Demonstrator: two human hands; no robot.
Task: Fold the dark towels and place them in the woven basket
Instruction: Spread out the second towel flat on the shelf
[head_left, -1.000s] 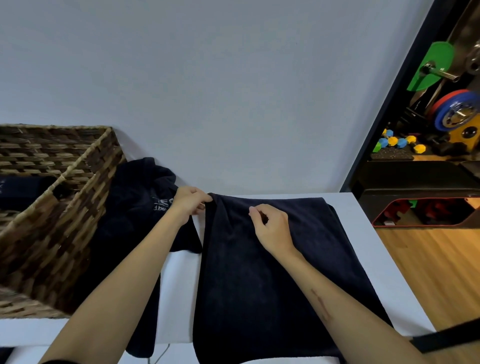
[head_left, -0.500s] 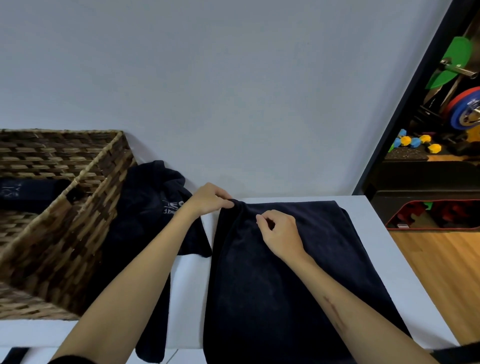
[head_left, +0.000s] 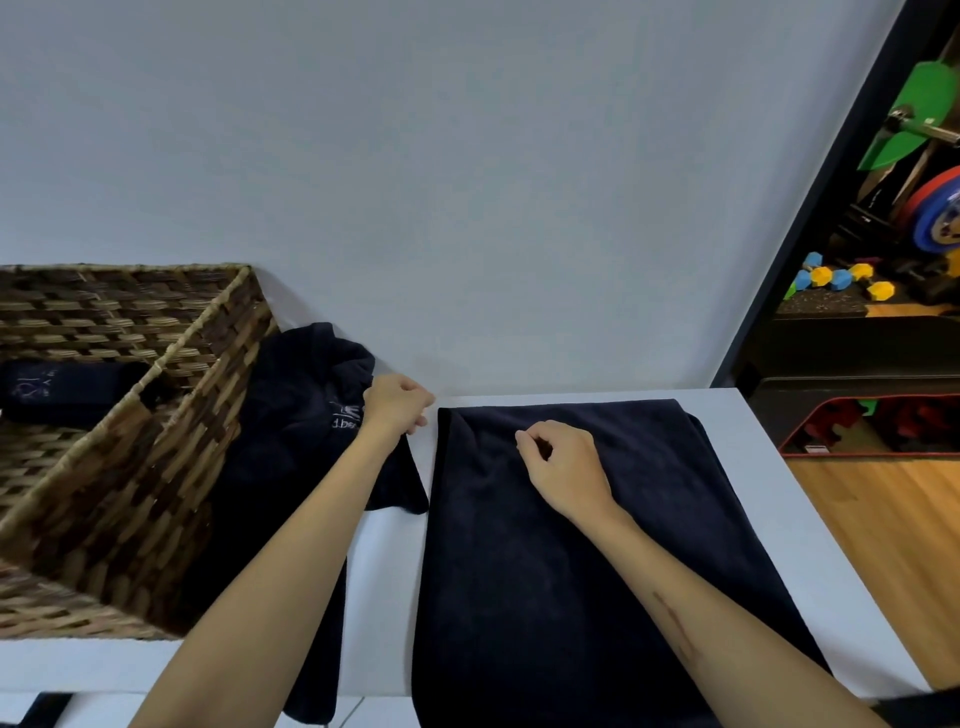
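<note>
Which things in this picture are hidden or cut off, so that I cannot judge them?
Head view only:
- Left hand: curled fingertips hidden behind its own knuckles; contents unclear.
- Spread towel: near end cut off by the bottom edge.
- Woven basket: left part cut off by the frame.
- Folded towel inside it: partly hidden by the basket's wall.

A plain pale grey wall (head_left: 415, 182) rises behind the white worktop (head_left: 769, 499), with wooden floor (head_left: 883, 530) and coloured weight plates (head_left: 935, 208) and dumbbells (head_left: 841, 278) beyond its right edge.

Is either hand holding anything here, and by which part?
Neither clearly. The left hand is curled just off the flat dark towel's far-left corner; the right hand rests curled on it.
</note>
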